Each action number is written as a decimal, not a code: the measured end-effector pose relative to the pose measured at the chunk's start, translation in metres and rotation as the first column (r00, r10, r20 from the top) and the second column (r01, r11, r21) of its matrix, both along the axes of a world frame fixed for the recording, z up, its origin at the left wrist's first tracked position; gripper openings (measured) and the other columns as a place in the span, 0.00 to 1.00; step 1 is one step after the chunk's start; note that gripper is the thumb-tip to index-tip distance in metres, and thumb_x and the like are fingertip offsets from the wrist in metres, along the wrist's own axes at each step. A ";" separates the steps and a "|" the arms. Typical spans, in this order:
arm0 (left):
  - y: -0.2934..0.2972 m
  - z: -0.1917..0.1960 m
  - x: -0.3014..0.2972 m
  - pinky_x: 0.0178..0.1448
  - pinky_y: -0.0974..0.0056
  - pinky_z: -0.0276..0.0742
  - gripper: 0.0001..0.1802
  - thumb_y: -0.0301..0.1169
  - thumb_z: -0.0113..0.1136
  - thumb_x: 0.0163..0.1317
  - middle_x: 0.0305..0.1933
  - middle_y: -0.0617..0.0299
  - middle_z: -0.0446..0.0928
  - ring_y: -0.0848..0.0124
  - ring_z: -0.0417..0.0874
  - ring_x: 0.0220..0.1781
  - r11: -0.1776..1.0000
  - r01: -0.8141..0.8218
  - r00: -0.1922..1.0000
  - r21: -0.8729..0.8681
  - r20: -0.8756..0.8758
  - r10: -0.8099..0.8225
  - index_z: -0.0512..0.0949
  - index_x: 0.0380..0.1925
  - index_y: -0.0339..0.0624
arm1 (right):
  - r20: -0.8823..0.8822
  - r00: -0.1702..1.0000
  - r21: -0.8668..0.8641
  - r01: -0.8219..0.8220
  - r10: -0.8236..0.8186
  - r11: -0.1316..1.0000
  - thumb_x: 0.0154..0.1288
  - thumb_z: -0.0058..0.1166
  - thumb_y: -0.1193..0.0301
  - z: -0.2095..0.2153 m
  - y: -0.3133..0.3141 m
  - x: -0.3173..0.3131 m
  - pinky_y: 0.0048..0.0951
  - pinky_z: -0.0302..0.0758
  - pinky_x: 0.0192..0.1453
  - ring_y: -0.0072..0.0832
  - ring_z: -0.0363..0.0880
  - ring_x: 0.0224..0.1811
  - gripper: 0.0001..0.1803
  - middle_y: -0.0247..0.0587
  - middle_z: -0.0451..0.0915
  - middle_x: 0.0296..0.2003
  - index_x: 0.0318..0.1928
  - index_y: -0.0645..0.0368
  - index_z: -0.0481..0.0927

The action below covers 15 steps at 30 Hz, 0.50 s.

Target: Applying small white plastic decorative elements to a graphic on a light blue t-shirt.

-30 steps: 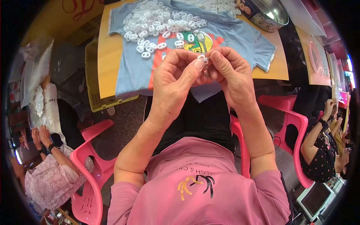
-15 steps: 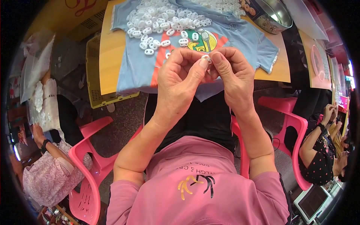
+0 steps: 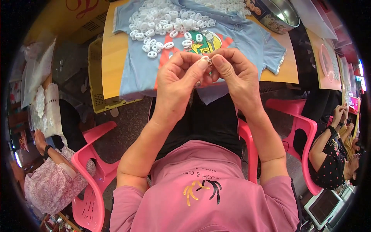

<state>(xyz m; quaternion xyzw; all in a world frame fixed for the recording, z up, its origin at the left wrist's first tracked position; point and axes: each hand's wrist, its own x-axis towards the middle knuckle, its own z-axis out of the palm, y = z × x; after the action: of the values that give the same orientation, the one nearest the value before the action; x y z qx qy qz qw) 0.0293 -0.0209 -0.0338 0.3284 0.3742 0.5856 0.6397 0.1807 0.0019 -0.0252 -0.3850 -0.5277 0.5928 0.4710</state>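
Note:
Between the fingertips of both hands is a small white plastic piece, oval with holes and mostly hidden by my thumbs. My left hand pinches it from one side, and my right hand pinches it from the other. Both hands hover over the near edge of a blue T-shirt spread on the table. Past my fingers lies a large heap of similar white two-holed oval pieces. Several loose ones lie on the shirt nearer to my left hand.
A round metal tin stands at the table's far right. The yellow tabletop shows beside the shirt, with a yellow crate below its left edge. Pink chairs flank me. One person sits at left, others at right.
Both hands have shifted slightly left with the white piece. My fingers have moved a little around it, and it is turned differently.

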 end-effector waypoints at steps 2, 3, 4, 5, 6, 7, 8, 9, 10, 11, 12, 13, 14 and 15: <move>0.001 0.006 -0.005 0.37 0.73 0.76 0.07 0.28 0.59 0.66 0.33 0.61 0.80 0.77 0.80 0.31 0.998 0.052 0.998 -0.021 0.042 -0.051 0.75 0.40 0.35 | 0.073 0.997 0.050 0.010 -0.013 0.999 0.71 0.53 0.71 0.007 0.001 0.004 0.18 0.73 0.37 0.16 0.75 0.30 0.09 0.33 0.79 0.32 0.45 0.65 0.77; 0.001 0.007 -0.007 0.37 0.73 0.76 0.07 0.28 0.59 0.66 0.33 0.61 0.80 0.77 0.80 0.31 0.998 0.051 0.998 -0.021 0.043 -0.051 0.75 0.40 0.35 | 0.144 0.989 0.099 0.014 -0.028 0.995 0.71 0.53 0.72 0.009 0.001 0.005 0.19 0.74 0.38 0.17 0.75 0.30 0.10 0.34 0.79 0.33 0.46 0.66 0.77; 0.000 0.008 -0.009 0.37 0.72 0.76 0.08 0.28 0.59 0.66 0.33 0.61 0.80 0.76 0.80 0.31 0.997 0.066 0.997 -0.031 0.043 -0.065 0.76 0.40 0.35 | 0.144 0.989 0.099 0.012 -0.026 0.995 0.71 0.53 0.72 0.008 0.003 0.008 0.19 0.74 0.38 0.17 0.75 0.30 0.10 0.34 0.79 0.33 0.46 0.66 0.77; -0.001 0.009 -0.010 0.37 0.72 0.75 0.09 0.29 0.60 0.66 0.32 0.60 0.80 0.76 0.80 0.31 0.996 0.081 0.996 -0.042 0.043 -0.079 0.76 0.40 0.35 | 0.230 0.973 0.212 -0.019 -0.031 0.977 0.70 0.54 0.73 0.006 0.006 0.011 0.19 0.74 0.38 0.18 0.76 0.31 0.09 0.34 0.79 0.33 0.46 0.66 0.77; -0.002 0.009 -0.010 0.37 0.72 0.75 0.09 0.29 0.60 0.66 0.32 0.60 0.80 0.76 0.80 0.31 0.996 0.078 0.996 -0.042 0.043 -0.076 0.76 0.40 0.35 | 0.313 0.949 0.319 -0.059 -0.046 0.946 0.69 0.55 0.74 0.006 0.008 0.013 0.19 0.74 0.38 0.18 0.76 0.32 0.09 0.35 0.79 0.34 0.45 0.66 0.77; -0.003 0.010 -0.011 0.37 0.72 0.75 0.09 0.29 0.59 0.66 0.32 0.60 0.80 0.76 0.80 0.30 0.996 0.080 0.996 -0.043 0.042 -0.078 0.76 0.40 0.34 | 0.311 0.949 0.319 -0.063 -0.041 0.946 0.69 0.55 0.74 0.008 0.009 0.014 0.19 0.74 0.38 0.18 0.76 0.32 0.09 0.35 0.79 0.34 0.45 0.66 0.77; -0.005 0.010 -0.012 0.37 0.72 0.75 0.09 0.29 0.59 0.66 0.32 0.60 0.80 0.75 0.80 0.30 0.996 0.081 0.996 -0.044 0.040 -0.080 0.75 0.39 0.34 | 0.369 0.929 0.422 -0.130 -0.039 0.897 0.66 0.57 0.75 0.012 0.011 0.015 0.20 0.74 0.37 0.20 0.77 0.33 0.09 0.37 0.79 0.34 0.44 0.66 0.77; -0.006 0.010 -0.014 0.37 0.72 0.75 0.09 0.29 0.59 0.66 0.32 0.60 0.80 0.75 0.80 0.30 0.996 0.076 0.997 -0.045 0.037 -0.074 0.75 0.39 0.34 | 0.424 0.905 0.515 -0.201 -0.044 0.834 0.64 0.59 0.76 0.016 0.013 0.016 0.22 0.74 0.37 0.22 0.77 0.33 0.09 0.39 0.79 0.34 0.43 0.65 0.77; -0.007 0.010 -0.015 0.36 0.72 0.75 0.08 0.29 0.59 0.66 0.32 0.60 0.80 0.76 0.80 0.30 0.995 0.097 0.995 -0.038 0.035 -0.096 0.75 0.39 0.34 | 0.421 0.906 0.516 -0.203 -0.040 0.832 0.64 0.59 0.76 0.018 0.014 0.018 0.22 0.74 0.37 0.22 0.77 0.33 0.09 0.39 0.79 0.34 0.43 0.65 0.77; -0.008 0.010 -0.016 0.36 0.72 0.75 0.08 0.29 0.59 0.66 0.31 0.61 0.79 0.76 0.80 0.30 0.993 0.118 0.993 -0.030 0.032 -0.117 0.75 0.38 0.34 | 0.474 0.879 0.587 -0.270 -0.053 0.763 0.62 0.60 0.77 0.020 0.016 0.021 0.23 0.74 0.36 0.25 0.77 0.33 0.09 0.41 0.78 0.34 0.42 0.65 0.77; -0.010 0.011 -0.016 0.36 0.72 0.75 0.08 0.29 0.59 0.66 0.31 0.61 0.79 0.76 0.80 0.30 0.993 0.113 0.993 -0.030 0.029 -0.112 0.75 0.38 0.34 | 0.522 0.850 0.645 -0.337 -0.073 0.685 0.60 0.60 0.78 0.022 0.017 0.022 0.25 0.74 0.36 0.28 0.77 0.34 0.09 0.42 0.78 0.34 0.40 0.65 0.77; -0.011 0.012 -0.017 0.36 0.72 0.75 0.08 0.28 0.59 0.66 0.31 0.61 0.79 0.76 0.79 0.30 0.989 0.142 0.990 -0.036 0.003 -0.142 0.75 0.38 0.34 | 0.520 0.851 0.646 -0.338 -0.070 0.684 0.60 0.60 0.78 0.025 0.017 0.021 0.25 0.74 0.36 0.28 0.77 0.34 0.09 0.42 0.78 0.34 0.40 0.65 0.77; -0.013 0.013 -0.017 0.35 0.72 0.74 0.07 0.28 0.59 0.66 0.31 0.61 0.78 0.76 0.79 0.30 0.985 0.170 0.985 -0.042 -0.023 -0.171 0.74 0.38 0.34 | 0.546 0.834 0.661 -0.367 -0.084 0.655 0.60 0.60 0.79 0.027 0.015 0.021 0.27 0.74 0.35 0.31 0.77 0.33 0.08 0.43 0.77 0.34 0.39 0.65 0.76; -0.015 0.014 -0.017 0.35 0.72 0.74 0.07 0.27 0.59 0.66 0.31 0.62 0.78 0.77 0.79 0.30 0.984 0.175 0.983 -0.041 -0.047 -0.177 0.74 0.38 0.34 | 0.571 0.815 0.673 -0.395 -0.100 0.625 0.59 0.60 0.80 0.029 0.013 0.020 0.28 0.73 0.35 0.33 0.77 0.32 0.07 0.44 0.77 0.33 0.37 0.65 0.75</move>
<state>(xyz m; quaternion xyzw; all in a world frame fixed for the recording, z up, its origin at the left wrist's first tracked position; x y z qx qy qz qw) 0.0119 -0.0356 -0.0201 0.3631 0.3705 0.5111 0.6853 0.2011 0.0152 0.0035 -0.2559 -0.8722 0.2105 0.3598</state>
